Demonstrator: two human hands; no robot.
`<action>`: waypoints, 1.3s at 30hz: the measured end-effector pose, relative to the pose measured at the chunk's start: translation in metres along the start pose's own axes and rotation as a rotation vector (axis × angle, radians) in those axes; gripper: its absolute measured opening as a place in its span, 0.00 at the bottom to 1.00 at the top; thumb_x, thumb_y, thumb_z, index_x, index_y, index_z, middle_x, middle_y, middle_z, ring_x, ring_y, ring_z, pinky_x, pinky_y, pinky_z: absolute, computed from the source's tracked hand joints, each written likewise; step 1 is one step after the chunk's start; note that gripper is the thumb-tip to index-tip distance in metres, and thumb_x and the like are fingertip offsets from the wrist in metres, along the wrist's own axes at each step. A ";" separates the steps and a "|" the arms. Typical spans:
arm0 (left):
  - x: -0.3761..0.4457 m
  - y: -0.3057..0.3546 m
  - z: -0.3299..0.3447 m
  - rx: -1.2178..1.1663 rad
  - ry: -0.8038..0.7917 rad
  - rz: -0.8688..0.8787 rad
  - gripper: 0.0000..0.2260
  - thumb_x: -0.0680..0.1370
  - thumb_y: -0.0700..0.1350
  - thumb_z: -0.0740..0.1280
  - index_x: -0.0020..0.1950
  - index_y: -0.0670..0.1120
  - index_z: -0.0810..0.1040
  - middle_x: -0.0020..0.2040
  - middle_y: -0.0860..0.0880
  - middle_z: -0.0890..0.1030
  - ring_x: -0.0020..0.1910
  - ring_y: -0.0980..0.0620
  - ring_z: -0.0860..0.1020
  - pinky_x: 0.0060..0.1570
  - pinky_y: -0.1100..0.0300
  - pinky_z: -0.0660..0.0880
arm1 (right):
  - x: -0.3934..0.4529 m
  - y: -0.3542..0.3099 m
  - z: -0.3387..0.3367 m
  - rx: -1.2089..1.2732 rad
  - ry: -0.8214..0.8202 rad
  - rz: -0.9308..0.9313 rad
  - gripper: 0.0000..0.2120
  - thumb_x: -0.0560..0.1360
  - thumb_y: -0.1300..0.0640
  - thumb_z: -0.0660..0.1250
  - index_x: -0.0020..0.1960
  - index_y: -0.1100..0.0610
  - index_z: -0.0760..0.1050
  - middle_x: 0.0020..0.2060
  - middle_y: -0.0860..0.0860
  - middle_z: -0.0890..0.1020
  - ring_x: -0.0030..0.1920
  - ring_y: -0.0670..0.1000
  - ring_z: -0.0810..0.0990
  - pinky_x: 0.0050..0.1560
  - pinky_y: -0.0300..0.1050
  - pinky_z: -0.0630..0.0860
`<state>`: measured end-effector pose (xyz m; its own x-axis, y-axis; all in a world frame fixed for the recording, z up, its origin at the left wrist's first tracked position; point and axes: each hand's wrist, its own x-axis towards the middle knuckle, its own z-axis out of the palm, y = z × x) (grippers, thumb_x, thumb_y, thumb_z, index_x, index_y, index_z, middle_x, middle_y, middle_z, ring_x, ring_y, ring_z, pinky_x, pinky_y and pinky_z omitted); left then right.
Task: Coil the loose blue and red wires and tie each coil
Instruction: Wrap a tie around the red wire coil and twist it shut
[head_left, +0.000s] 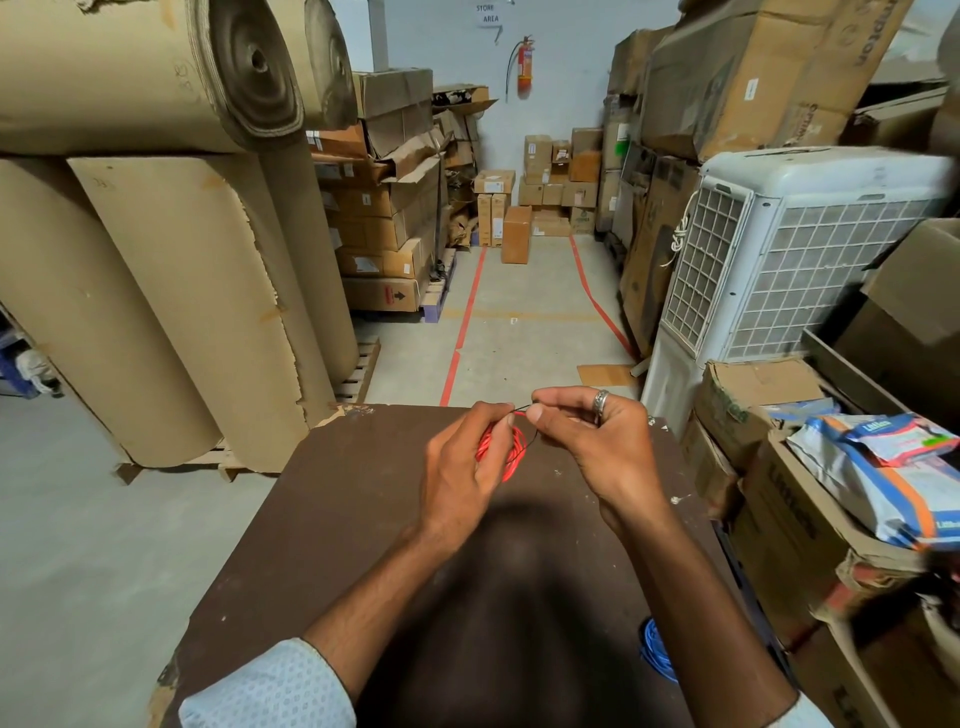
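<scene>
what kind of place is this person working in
Most likely a warehouse storeroom: a wall sign reads "STORE AREA", stacked cardboard boxes line a floor aisle marked with red tape, and big rolls of corrugated cardboard stand on pallets.

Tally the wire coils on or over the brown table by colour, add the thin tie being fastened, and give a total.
Red wire coil: 1, held in the left hand
Blue wire coil: 1, lying on the table beside the right forearm
Thin dark tie: 1, pinched between both hands, the right hand at its far end
Total: 3
</scene>
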<state>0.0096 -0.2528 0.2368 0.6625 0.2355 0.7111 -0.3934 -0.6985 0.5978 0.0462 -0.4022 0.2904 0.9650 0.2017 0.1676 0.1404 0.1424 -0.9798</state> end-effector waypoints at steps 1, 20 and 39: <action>0.000 0.000 0.000 -0.003 -0.002 0.000 0.06 0.81 0.43 0.66 0.55 0.45 0.81 0.46 0.53 0.83 0.45 0.57 0.81 0.44 0.63 0.76 | 0.000 0.000 0.000 -0.003 0.000 0.002 0.08 0.72 0.67 0.75 0.51 0.62 0.84 0.40 0.53 0.88 0.40 0.46 0.86 0.44 0.37 0.81; 0.000 -0.004 0.003 -0.017 -0.041 0.003 0.10 0.82 0.49 0.63 0.56 0.45 0.81 0.47 0.53 0.83 0.46 0.57 0.81 0.46 0.70 0.73 | 0.006 0.008 0.001 -0.004 -0.024 0.027 0.09 0.71 0.67 0.75 0.51 0.64 0.83 0.41 0.56 0.88 0.40 0.46 0.86 0.42 0.35 0.80; 0.004 -0.009 -0.001 -0.036 -0.083 0.004 0.09 0.82 0.48 0.65 0.56 0.45 0.81 0.48 0.53 0.84 0.47 0.55 0.82 0.47 0.68 0.75 | 0.010 0.009 -0.001 -0.017 -0.079 0.064 0.04 0.75 0.67 0.71 0.48 0.61 0.83 0.36 0.53 0.86 0.35 0.45 0.85 0.39 0.35 0.80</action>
<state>0.0153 -0.2454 0.2345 0.7104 0.1748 0.6817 -0.4181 -0.6744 0.6086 0.0576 -0.3994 0.2833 0.9516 0.2860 0.1124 0.0837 0.1108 -0.9903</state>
